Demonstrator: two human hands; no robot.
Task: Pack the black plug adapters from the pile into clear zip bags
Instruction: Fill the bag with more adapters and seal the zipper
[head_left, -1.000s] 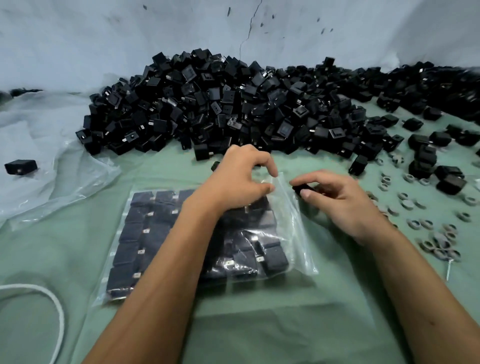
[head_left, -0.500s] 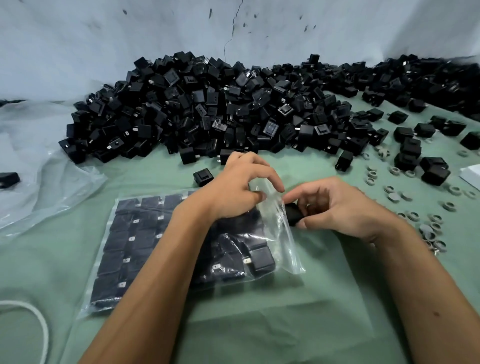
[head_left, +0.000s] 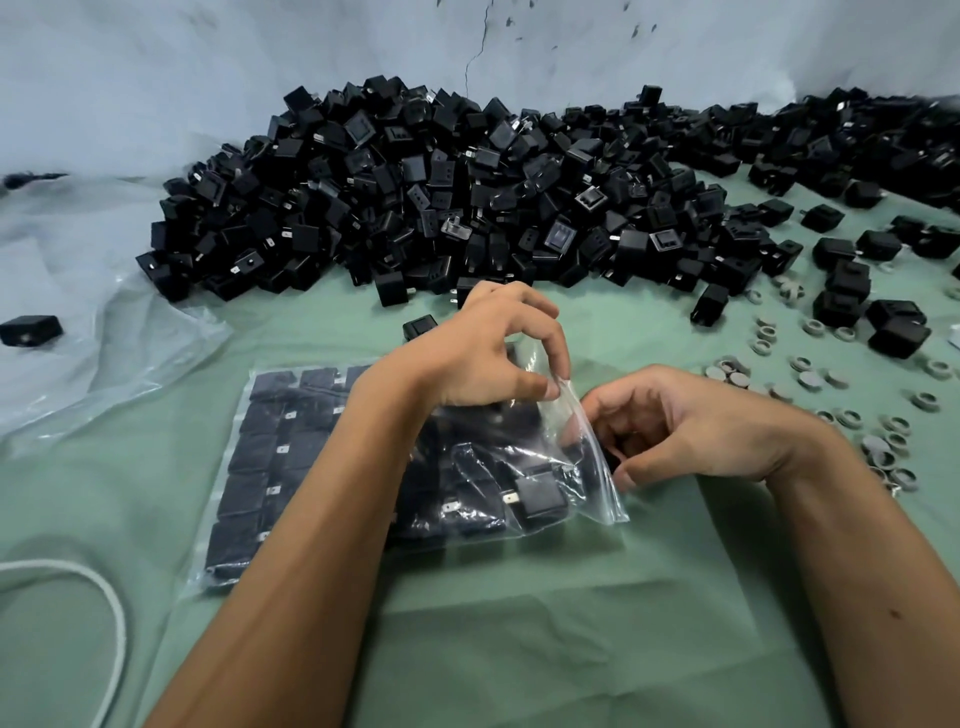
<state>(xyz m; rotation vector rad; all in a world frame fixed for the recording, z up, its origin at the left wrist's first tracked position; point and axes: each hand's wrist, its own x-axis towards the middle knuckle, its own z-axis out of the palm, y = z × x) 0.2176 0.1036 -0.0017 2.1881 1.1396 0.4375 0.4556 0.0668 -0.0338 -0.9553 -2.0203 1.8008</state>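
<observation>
Left hand (head_left: 483, 353) pinching zip bag (head_left: 587, 441) mouth, right hand (head_left: 691, 431) curled at opening, grip unclear

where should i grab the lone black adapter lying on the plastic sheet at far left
Pinch the lone adapter across its two long flat side faces, coming from straight above. It lies flat and apart from the pile, with open room all round, so nothing blocks the fingers. Its prongs aren't clearly visible.
</observation>
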